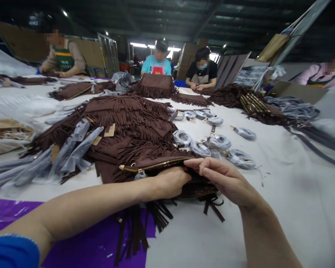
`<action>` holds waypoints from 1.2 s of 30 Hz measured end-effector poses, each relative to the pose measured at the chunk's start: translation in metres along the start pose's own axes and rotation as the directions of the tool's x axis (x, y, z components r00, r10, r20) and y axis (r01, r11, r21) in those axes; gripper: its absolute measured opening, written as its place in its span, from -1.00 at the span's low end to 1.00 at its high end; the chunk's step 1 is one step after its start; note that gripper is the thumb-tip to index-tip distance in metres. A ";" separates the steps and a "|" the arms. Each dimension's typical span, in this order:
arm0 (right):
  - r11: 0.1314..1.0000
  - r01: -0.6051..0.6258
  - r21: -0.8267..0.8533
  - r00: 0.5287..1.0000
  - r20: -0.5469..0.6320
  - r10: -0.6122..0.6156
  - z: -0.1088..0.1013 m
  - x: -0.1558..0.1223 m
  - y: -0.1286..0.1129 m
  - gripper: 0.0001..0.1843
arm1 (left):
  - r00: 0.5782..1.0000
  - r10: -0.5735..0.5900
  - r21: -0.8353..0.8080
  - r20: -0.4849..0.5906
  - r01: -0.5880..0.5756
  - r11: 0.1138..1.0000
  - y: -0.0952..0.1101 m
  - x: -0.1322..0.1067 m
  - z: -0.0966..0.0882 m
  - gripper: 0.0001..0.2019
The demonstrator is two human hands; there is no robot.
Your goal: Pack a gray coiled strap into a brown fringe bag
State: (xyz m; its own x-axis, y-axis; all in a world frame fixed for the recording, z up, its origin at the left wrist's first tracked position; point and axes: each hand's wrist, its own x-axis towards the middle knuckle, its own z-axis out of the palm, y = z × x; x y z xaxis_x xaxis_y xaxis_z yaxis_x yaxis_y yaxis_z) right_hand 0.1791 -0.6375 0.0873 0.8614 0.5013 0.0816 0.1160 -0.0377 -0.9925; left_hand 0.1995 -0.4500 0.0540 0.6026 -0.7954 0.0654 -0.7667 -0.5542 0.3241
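Observation:
A dark brown fringed bag point(156, 162) lies on the table in front of me, its gold zipper open and its fringe hanging toward me. My left hand point(171, 182) reaches into the opening with fingers curled; the bag partly hides the fingertips, and what they hold cannot be made out. At the right end of the opening, my right hand point(222, 176) pinches the bag's edge between thumb and fingers. Just behind it rises a pile of similar brown fringed bags point(128, 123), some with tan paper tags point(109, 130).
Coiled straps in clear wrap point(219, 142) lie right of the pile; plastic-wrapped strips point(69, 152) lie left. A purple sheet point(92, 238) covers the near left of the white table point(290, 193). Several people work around the far side, among more brown bags point(156, 82).

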 end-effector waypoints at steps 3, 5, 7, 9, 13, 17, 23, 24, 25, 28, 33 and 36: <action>1.000 -0.013 -0.024 1.000 0.016 0.014 -0.004 -0.001 0.000 -0.80 | 0.994 0.102 -0.056 -0.051 -0.104 0.993 0.006 0.003 0.006 -0.82; 1.000 -0.005 -0.029 1.000 0.030 0.006 -0.005 0.000 0.000 -0.80 | 0.998 0.044 -0.052 -0.033 -0.046 0.998 0.009 0.006 0.012 -0.81; 0.999 -0.004 -0.036 0.999 0.036 0.005 -0.004 0.001 0.001 -0.78 | 0.997 -0.076 -0.035 -0.033 0.074 0.997 0.009 0.009 0.017 -0.75; 0.999 -0.009 -0.032 1.000 0.030 0.010 -0.003 0.001 0.001 -0.77 | 0.991 -0.127 -0.044 -0.047 0.125 0.991 0.006 0.009 0.019 -0.70; 0.999 -0.017 -0.027 0.999 0.027 0.018 -0.003 0.001 0.000 -0.74 | 0.995 -0.053 -0.142 -0.090 0.040 0.989 0.002 0.008 0.021 -0.73; 0.997 -0.032 -0.067 0.999 0.025 0.034 -0.003 0.002 -0.001 -0.73 | 0.991 -0.029 -0.238 -0.132 -0.003 0.971 0.004 0.010 0.024 -0.69; 0.996 -0.015 -0.093 0.997 -0.072 0.008 -0.002 0.006 -0.002 -0.71 | 0.990 -0.106 -0.261 -0.097 0.077 0.962 0.003 0.020 0.024 -0.60; 0.995 -0.016 -0.093 0.996 -0.087 0.008 -0.002 0.006 -0.002 -0.70 | 0.990 -0.104 -0.278 -0.096 0.073 0.958 0.002 0.021 0.023 -0.61; 0.996 -0.019 -0.092 0.995 -0.097 0.010 -0.001 0.007 -0.001 -0.70 | 0.990 -0.106 -0.300 -0.091 0.074 0.951 0.000 0.022 0.023 -0.62; 0.996 -0.035 -0.085 0.995 -0.092 0.027 -0.001 0.007 -0.001 -0.68 | 0.989 -0.141 -0.370 -0.048 0.113 0.922 -0.005 0.022 0.022 -0.59; 0.997 -0.049 -0.063 0.996 -0.073 0.045 -0.003 0.006 0.000 -0.70 | 0.988 -0.155 -0.423 0.011 0.145 0.894 -0.007 0.023 0.021 -0.59; 0.997 -0.034 -0.064 0.997 -0.067 0.029 -0.005 0.006 0.001 -0.73 | 0.982 -0.186 -0.410 0.027 0.181 0.894 -0.007 0.027 0.019 -0.62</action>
State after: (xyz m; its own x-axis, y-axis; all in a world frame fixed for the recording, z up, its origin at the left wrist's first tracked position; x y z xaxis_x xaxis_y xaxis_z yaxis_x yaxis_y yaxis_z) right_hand 0.1867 -0.6390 0.0868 0.8957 0.4408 0.0583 0.1181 -0.1094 -0.9870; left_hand 0.2167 -0.4725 0.0352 0.7285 -0.6847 -0.0217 -0.4858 -0.5387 0.6884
